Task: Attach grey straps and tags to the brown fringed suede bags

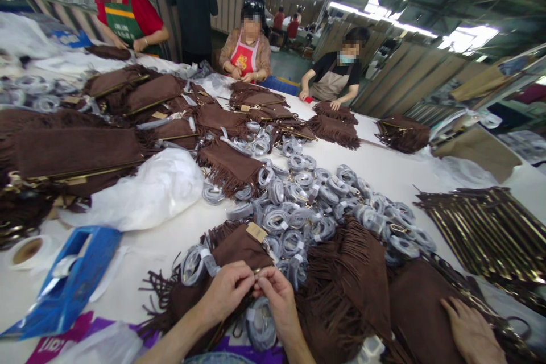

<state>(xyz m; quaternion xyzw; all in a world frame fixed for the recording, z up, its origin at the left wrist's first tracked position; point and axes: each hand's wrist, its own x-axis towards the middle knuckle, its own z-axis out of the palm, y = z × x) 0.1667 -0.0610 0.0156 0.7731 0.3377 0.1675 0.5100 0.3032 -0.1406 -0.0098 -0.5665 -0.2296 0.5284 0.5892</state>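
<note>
My left hand and my right hand meet in front of me, the fingers of each closed in a pinch. A small gold-coloured glint shows between the fingertips, but what they grip is too small to make out. Beneath them lies a brown fringed bag with a tan tag on it. A coiled strap in clear wrap rests on the bag's left part, and another wrapped coil sits just below my right hand.
Wrapped strap coils are heaped ahead. A blue tape dispenser stands at left, near white plastic. Another person's hand lies on a brown bag at right. Zipped brown pieces lie beyond. Co-workers stand across the table.
</note>
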